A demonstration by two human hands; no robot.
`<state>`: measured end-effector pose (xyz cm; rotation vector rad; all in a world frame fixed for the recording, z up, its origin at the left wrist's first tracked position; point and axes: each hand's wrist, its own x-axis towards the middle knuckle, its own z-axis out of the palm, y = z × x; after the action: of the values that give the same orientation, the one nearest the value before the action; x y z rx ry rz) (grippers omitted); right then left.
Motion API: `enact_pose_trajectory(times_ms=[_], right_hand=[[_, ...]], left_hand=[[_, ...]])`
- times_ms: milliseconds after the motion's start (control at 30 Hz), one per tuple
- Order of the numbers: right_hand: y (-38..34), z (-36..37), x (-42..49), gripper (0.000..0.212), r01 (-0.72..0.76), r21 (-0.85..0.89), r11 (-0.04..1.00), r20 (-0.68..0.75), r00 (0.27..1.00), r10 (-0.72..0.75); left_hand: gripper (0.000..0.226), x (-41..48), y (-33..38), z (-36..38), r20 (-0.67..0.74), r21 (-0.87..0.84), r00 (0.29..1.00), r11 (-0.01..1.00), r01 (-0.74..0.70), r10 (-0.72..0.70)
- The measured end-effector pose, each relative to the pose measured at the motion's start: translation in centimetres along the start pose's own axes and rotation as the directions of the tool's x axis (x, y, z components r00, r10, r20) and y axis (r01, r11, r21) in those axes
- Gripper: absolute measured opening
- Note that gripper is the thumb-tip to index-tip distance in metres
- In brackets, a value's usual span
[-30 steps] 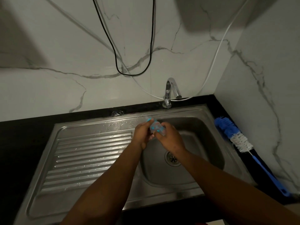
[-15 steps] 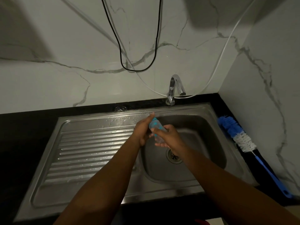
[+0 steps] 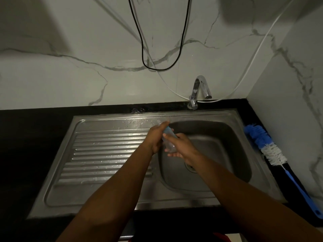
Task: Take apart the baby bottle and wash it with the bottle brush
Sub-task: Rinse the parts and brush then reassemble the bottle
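Tipped steeper now, clear blue-topped baby bottle (image 3: 168, 142) stays gripped by left hand (image 3: 155, 137) and right hand (image 3: 182, 147).

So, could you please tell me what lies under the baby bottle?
Below the baby bottle, held in the left hand and right hand, is the steel sink basin. Its drain shows only in part; the right arm covers the rest.
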<state>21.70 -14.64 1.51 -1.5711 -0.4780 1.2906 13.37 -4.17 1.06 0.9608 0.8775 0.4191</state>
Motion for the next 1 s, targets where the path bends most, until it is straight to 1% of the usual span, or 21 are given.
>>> enact_pose_trajectory(times_ms=[67,133,200,267,300,367,400,433,467,533,567,633,700,733,800,833,867,900,933,967,1000], right_hand=[[-0.4,0.4,-0.1,0.053,-0.097,0.195,0.976,0.068,0.994,0.085],[-0.7,0.5,-0.3,0.057,-0.195,0.369,0.909,0.188,0.973,0.133],[-1.0,0.5,-0.5,0.061,-0.252,0.454,0.855,0.297,0.947,0.122],[-1.2,0.5,-0.5,0.064,-0.282,0.454,0.845,0.380,0.919,0.102],[-1.1,0.5,-0.4,0.065,-0.294,0.431,0.853,0.408,0.907,0.107],[-1.0,0.4,-0.2,0.067,-0.307,0.350,0.885,0.432,0.891,0.139],[-1.0,0.6,-0.2,0.067,-0.296,0.302,0.906,0.416,0.896,0.154],[-1.0,0.7,-0.2,0.067,-0.271,0.255,0.928,0.383,0.910,0.161],[-1.0,0.9,-0.3,0.065,-0.243,0.213,0.947,0.341,0.926,0.161],[-0.8,1.3,-0.4,0.057,-0.199,0.134,0.971,0.268,0.950,0.158],[-0.6,1.3,-0.4,0.053,-0.191,0.088,0.978,0.244,0.956,0.165],[0.1,1.5,-0.6,0.049,-0.194,0.026,0.981,0.206,0.961,0.185],[0.7,1.6,-0.7,0.047,-0.194,0.028,0.981,0.171,0.968,0.186],[0.9,1.6,-0.7,0.048,-0.192,0.037,0.981,0.152,0.971,0.184],[1.1,1.6,-0.8,0.049,-0.193,0.037,0.980,0.127,0.974,0.187],[1.1,1.5,-0.9,0.048,-0.191,0.028,0.981,0.121,0.975,0.186],[1.1,1.4,-1.0,0.047,-0.190,0.019,0.982,0.116,0.976,0.187],[1.1,1.4,-1.1,0.046,-0.191,0.013,0.982,0.112,0.976,0.188],[1.0,1.2,-1.2,0.044,-0.188,0.013,0.982,0.104,0.977,0.186],[0.9,1.1,-1.4,0.042,-0.180,0.013,0.984,0.098,0.979,0.178],[0.8,0.9,-1.5,0.040,-0.170,0.014,0.985,0.092,0.982,0.168]], left_hand=[[0.024,-0.4,0.5,-0.5,0.065,-0.077,0.998,0.997,0.024,-0.019],[0.020,-0.7,0.7,-1.1,0.152,-0.182,0.988,0.983,0.032,-0.004],[0.026,-1.4,0.7,-1.8,0.245,-0.279,0.968,0.960,0.021,0.050],[0.029,-2.0,0.7,-2.4,0.294,-0.291,0.952,0.957,0.005,0.084],[0.031,-2.1,0.8,-2.9,0.295,-0.260,0.951,0.966,-0.008,0.087],[0.050,-2.3,1.0,-4.0,0.271,-0.124,0.960,0.992,-0.036,0.068],[0.059,-2.5,1.2,-4.6,0.227,0.002,0.972,0.998,-0.061,0.059],[0.064,-2.7,1.3,-5.1,0.165,0.154,0.983,0.983,-0.102,0.076],[0.064,-2.7,1.3,-5.7,0.102,0.321,0.986,0.934,-0.156,0.130],[0.060,-2.6,1.0,-7.4,0.019,0.624,0.961,0.747,-0.228,0.277],[0.059,-2.6,0.8,-8.2,0.005,0.716,0.948,0.661,-0.225,0.318],[0.064,-2.8,0.4,-9.5,0.000,0.806,0.947,0.560,-0.189,0.320],[0.074,-3.0,-0.4,-10.7,0.006,0.849,0.963,0.508,-0.147,0.268],[0.081,-3.0,-0.8,-11.1,0.021,0.875,0.971,0.466,-0.133,0.239],[0.095,-2.8,-1.8,-12.0,0.070,0.937,0.978,0.325,-0.132,0.198],[0.094,-2.6,-2.4,-12.4,0.100,0.959,0.979,0.244,-0.143,0.180],[0.086,-2.4,-3.0,-12.7,0.122,0.970,0.978,0.188,-0.153,0.170],[0.075,-2.3,-3.5,-13.0,0.118,0.973,0.977,0.177,-0.149,0.178],[0.065,-2.2,-3.8,-13.0,0.102,0.967,0.973,0.211,-0.146,0.208],[0.057,-2.3,-3.9,-12.8,0.061,0.946,0.968,0.296,-0.134,0.242],[0.050,-2.4,-3.8,-12.5,-0.010,0.887,0.964,0.447,-0.114,0.266]])
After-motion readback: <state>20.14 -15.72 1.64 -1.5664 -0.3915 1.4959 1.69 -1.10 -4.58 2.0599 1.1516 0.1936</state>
